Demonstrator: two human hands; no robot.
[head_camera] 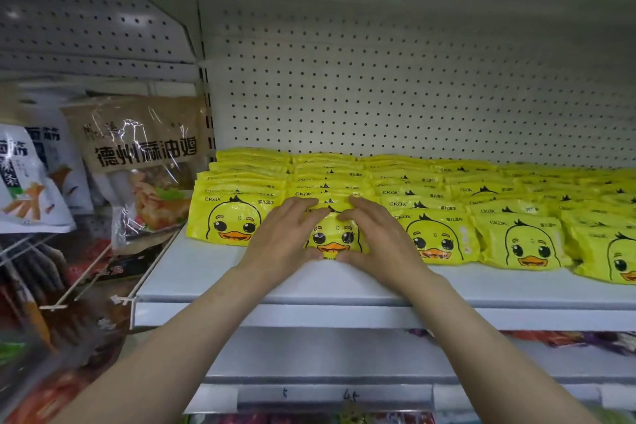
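One yellow duck pack [333, 239], front of the second row from the left on the white shelf [275, 286], sits clasped by left hand [284, 238] and right hand [380, 238], fingers curled over its top, thumbs beneath. It is likely soft, light and slippery, so hold both ends. Five rows of packs [481, 189] show; their depth is uncountable.

Shop: pegboard shelving [413, 86], rows of yellow duck packs [440, 203].

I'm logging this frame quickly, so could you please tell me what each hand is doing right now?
Left hand: grips the front yellow duck pack, fingers on top, thumb below.
Right hand: grips the same pack from its other side.
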